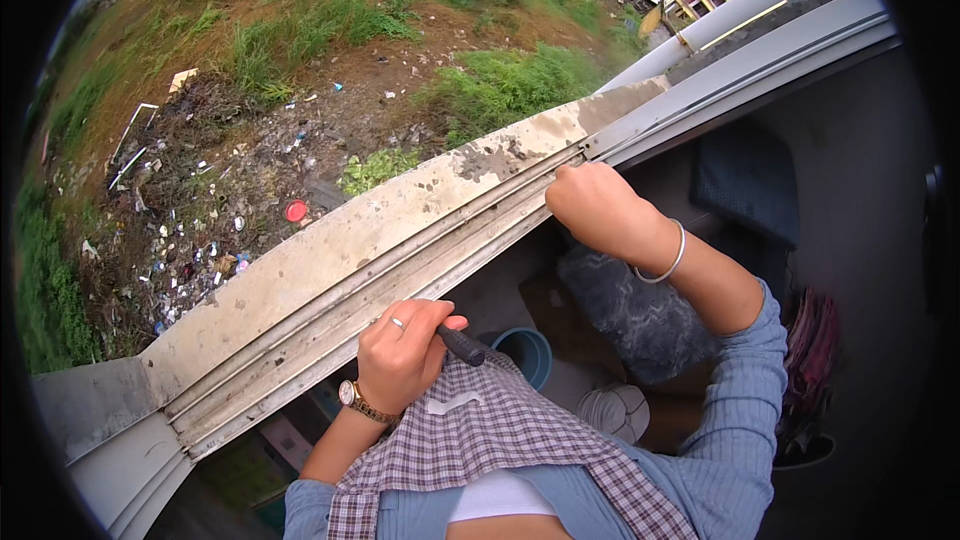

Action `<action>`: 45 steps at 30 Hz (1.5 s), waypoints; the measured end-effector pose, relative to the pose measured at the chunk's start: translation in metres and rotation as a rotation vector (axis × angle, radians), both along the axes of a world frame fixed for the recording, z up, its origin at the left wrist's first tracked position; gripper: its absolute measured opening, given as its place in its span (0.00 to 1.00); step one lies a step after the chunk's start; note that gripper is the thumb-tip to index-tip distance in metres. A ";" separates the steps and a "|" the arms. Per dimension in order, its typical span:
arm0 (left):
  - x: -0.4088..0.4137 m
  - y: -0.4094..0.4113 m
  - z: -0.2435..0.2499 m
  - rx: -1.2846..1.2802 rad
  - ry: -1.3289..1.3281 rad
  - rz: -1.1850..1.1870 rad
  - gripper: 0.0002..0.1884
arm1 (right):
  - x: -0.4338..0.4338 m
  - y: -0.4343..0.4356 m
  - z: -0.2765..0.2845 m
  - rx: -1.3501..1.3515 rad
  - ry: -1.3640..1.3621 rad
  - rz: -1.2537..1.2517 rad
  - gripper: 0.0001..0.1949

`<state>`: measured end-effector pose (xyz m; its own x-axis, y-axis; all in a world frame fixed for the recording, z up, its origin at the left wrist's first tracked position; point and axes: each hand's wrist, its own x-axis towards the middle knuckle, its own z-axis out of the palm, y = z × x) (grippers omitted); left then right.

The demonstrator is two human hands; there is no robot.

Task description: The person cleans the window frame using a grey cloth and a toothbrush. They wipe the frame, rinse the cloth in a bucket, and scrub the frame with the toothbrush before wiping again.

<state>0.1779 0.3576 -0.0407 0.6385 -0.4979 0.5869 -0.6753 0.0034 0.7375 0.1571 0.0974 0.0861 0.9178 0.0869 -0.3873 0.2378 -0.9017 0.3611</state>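
Note:
My left hand, with a ring and a wristwatch, is closed around a tool's dark handle. The handle's end points toward me, and the rest of the tool is hidden by the hand. Both hands are at the inner edge of a dirty sliding-window track. Farther right, my right hand is curled at the track, close to the end of a sliding window frame. Its fingertips are out of sight, so I cannot tell whether they hold anything. A bangle circles that wrist.
Outside the track runs a stained sill, with littered ground and grass far below. A pale pipe slants along the upper right. Inside, below my arms, are a blue bucket, a grey patterned cloth-like item and coiled white cord.

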 end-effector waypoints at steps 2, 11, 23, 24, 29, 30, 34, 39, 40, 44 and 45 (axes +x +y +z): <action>0.000 0.000 0.000 0.003 -0.001 0.002 0.11 | 0.013 0.007 0.010 0.071 -0.004 -0.015 0.03; -0.002 -0.001 -0.004 -0.033 -0.018 0.021 0.12 | 0.065 0.010 0.070 0.548 0.178 -0.279 0.09; 0.002 0.001 -0.003 0.002 -0.031 0.002 0.12 | -0.005 -0.003 -0.034 0.435 -0.472 0.020 0.20; 0.000 0.002 -0.002 0.013 -0.014 0.005 0.10 | -0.010 0.001 -0.026 0.402 -0.565 -0.025 0.19; -0.003 0.001 0.000 0.042 -0.005 0.005 0.08 | -0.020 -0.045 -0.042 0.309 -0.501 -0.179 0.16; -0.003 0.001 0.000 0.043 -0.006 0.007 0.08 | -0.016 -0.054 -0.042 0.187 -0.488 -0.249 0.14; -0.003 -0.001 -0.001 0.042 -0.007 0.020 0.08 | -0.002 -0.059 -0.037 0.085 -0.378 -0.248 0.03; -0.002 -0.001 -0.002 0.035 -0.036 0.048 0.12 | 0.030 -0.024 -0.015 0.410 -0.501 -0.137 0.07; -0.002 -0.001 -0.002 0.031 -0.036 0.049 0.12 | 0.033 -0.029 -0.010 0.339 -0.538 -0.212 0.08; -0.003 -0.003 0.000 0.033 -0.036 0.055 0.11 | 0.028 -0.042 -0.027 0.052 -0.322 -0.219 0.05; -0.004 -0.004 0.000 0.033 -0.030 0.049 0.11 | 0.023 -0.036 -0.035 0.011 -0.270 -0.169 0.05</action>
